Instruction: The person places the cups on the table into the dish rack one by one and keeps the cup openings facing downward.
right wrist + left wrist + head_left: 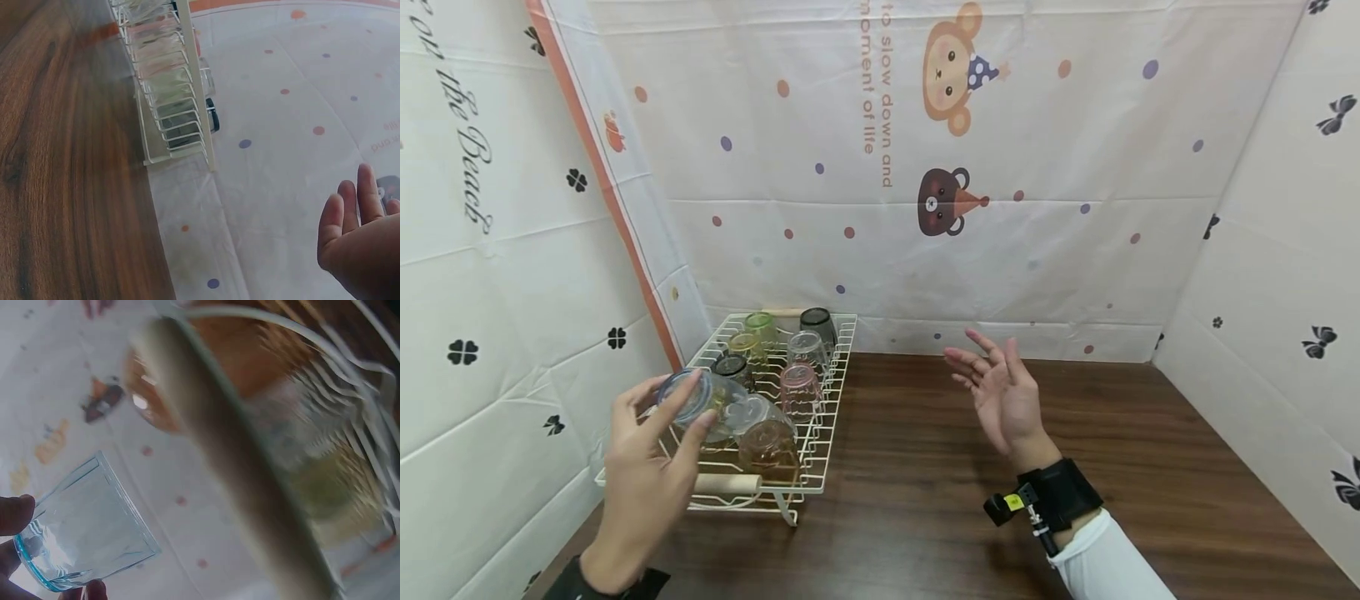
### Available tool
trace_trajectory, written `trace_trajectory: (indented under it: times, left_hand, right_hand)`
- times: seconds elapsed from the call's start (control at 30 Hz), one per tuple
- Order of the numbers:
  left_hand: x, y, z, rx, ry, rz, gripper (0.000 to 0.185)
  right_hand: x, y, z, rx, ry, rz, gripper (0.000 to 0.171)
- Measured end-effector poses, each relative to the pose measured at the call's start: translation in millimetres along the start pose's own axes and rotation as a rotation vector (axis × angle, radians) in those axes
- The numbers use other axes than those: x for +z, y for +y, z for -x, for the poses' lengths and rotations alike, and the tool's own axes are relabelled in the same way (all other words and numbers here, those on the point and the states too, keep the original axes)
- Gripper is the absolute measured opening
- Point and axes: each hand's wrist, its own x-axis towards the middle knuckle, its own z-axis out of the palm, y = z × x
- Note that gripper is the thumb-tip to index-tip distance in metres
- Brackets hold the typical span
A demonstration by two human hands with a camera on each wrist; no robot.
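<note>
Blue-tinted glass gripped in L hand over wire rack, R hand fingers spread, empty.

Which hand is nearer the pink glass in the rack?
Left. The left hand holds a blue glass just left of the pink glass; the right hand hovers open over the table, well right of the rack.

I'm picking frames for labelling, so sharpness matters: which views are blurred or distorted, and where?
Head view: sharp, with wide-angle bending of the walls; the blue glass in the left hand reads clearly. Left wrist view: the rack is heavily blurred, only the blue glass is fairly crisp. Right wrist view: the rack is soft, the table grain and right hand clearer.
</note>
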Motion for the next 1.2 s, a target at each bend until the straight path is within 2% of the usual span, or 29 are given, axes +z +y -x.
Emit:
trace_trajectory:
  times: [0.13, 0.27, 0.43, 0.6, 0.77, 0.87, 1.03, 1.13, 1.2]
  left_hand:
    - [-7.6, -21.2, 3.5, -0.081, -0.038, -0.064, 0.059]
    - [-8.1, -37.7, 7.1, -0.161, -0.134, -0.145, 0.053]
    - [-3.6, -48.9, 8.5, -0.204, -0.248, -0.241, 0.048]
    - [-0.9, -55.0, 8.4, -0.259, -0.34, -0.315, 0.057]
    - [0.3, -61.2, 4.8, -0.373, -0.497, -0.345, 0.067]
    - [-3.8, -66.0, -0.4, -0.418, -0.611, -0.381, 0.07]
    - [-13.0, -74.6, -10.5, -0.443, -0.734, -0.43, 0.075]
    - [-14.8, -75.4, -12.3, -0.414, -0.763, -0.452, 0.081]
    - [-13.1, -69.6, -10.8, -0.356, -0.746, -0.476, 0.082]
  right_hand:
    - [-3.1, -1.8, 1.1, 0.011, 0.037, -0.024, 0.073]
    - [-4.2, -2.6, 1.7, 0.005, 0.073, -0.04, 0.077]
    - [-6.6, -3.5, 3.1, -0.012, 0.086, -0.039, 0.077]
    - [-11.2, -5.0, 5.4, -0.036, 0.086, -0.037, 0.075]
    - [-15.2, -5.1, 7.3, -0.059, 0.083, -0.055, 0.075]
    - [-14.3, -2.6, 7.3, -0.064, 0.078, -0.07, 0.076]
    - [-8.0, 5.5, 7.0, -0.042, 0.068, -0.072, 0.077]
    - [-7.1, 8.8, 8.3, -0.018, 0.07, -0.033, 0.08]
    - [-8.3, 7.9, 10.4, -0.005, 0.053, 0.011, 0.081]
